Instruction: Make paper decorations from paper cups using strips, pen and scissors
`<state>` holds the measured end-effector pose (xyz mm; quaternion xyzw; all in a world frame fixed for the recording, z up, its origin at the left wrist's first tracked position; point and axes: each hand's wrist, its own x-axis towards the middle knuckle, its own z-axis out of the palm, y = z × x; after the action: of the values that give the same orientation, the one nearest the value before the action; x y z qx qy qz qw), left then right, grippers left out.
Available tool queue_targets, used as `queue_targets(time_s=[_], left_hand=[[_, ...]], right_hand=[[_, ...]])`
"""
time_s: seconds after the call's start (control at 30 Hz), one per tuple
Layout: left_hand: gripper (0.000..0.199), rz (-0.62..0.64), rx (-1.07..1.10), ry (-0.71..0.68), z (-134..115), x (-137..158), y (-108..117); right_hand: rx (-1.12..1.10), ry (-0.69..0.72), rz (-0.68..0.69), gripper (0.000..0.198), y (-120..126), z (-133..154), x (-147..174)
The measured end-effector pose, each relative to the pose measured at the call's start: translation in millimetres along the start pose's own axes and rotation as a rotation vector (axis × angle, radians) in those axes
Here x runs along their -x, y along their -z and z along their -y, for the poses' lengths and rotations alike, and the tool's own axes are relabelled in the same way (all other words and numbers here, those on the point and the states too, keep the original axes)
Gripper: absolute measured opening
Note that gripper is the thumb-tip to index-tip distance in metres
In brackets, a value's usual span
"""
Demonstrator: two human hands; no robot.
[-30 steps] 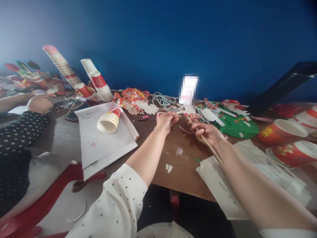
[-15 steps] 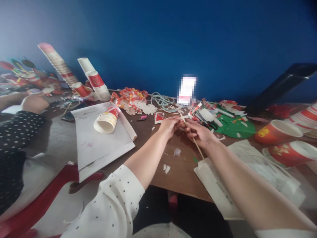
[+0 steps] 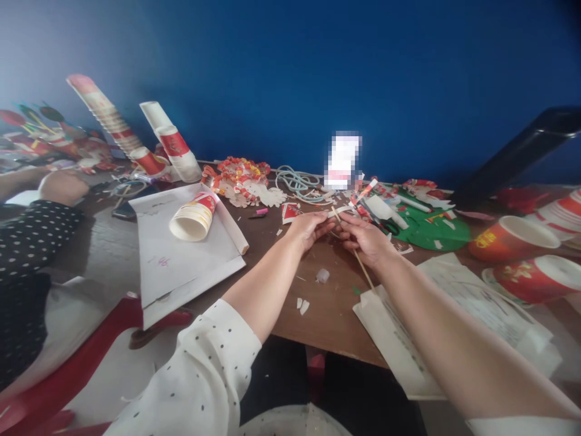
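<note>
My left hand (image 3: 311, 231) and my right hand (image 3: 364, 237) meet over the middle of the brown table, fingertips pinched close together. Between them runs a short white strip (image 3: 344, 210), whose left end lies in my left fingertips. Crossing the strip is the upper end of a thin wooden stick (image 3: 363, 270). The stick slants down toward me under my right hand, and its lower end reaches the stack of papers. My right fingers are closed around the stick and touch the strip. Whether the strip is paper or tape I cannot tell.
At left, a paper cup stack (image 3: 190, 219) lies on a white box lid (image 3: 193, 266). Scissors (image 3: 394, 227) and green paper (image 3: 436, 233) lie right. Red cups (image 3: 512, 237) and papers (image 3: 408, 339) are nearer. A co-worker's sleeve (image 3: 40, 236) shows far left.
My view has shifted slightly. The white strip now stretches straighter between my fingertips, across the stick. Both hands keep their hold at nearly the same place.
</note>
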<state>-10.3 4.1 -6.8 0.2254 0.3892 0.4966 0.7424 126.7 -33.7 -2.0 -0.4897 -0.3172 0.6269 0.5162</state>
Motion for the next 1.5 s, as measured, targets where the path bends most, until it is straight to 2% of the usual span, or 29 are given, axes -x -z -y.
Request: queue_targets(time_s=[0.17, 0.33, 0.57, 0.73, 0.93, 1.13, 1.5], left_hand=[[0.016, -0.042, -0.104, -0.009, -2, 3, -2], [0.016, -0.053, -0.135, -0.033, -4, 1, 0], [0.019, 0.059, -0.124, -0.001, -4, -4, 6], [0.014, 0.077, -0.111, -0.036, -4, -3, 7], [0.017, 0.056, -0.098, -0.025, -2, -1, 4], [0.014, 0.034, -0.078, 0.009, -4, 2, 1], [0.016, -0.008, -0.115, 0.002, -7, 5, -2]], right_hand=[[0.077, 0.008, 0.058, 0.037, 0, -1, 2], [0.143, 0.014, 0.019, 0.043, -1, -4, 1], [0.24, 0.062, -0.04, 0.048, 1, -1, 2], [0.311, 0.116, 0.002, 0.048, 3, 2, 3], [0.298, 0.122, 0.02, 0.053, 2, 2, 5], [0.239, 0.126, 0.03, 0.048, 1, -3, 6], [0.513, 0.28, -0.047, 0.045, 0, -10, 7]])
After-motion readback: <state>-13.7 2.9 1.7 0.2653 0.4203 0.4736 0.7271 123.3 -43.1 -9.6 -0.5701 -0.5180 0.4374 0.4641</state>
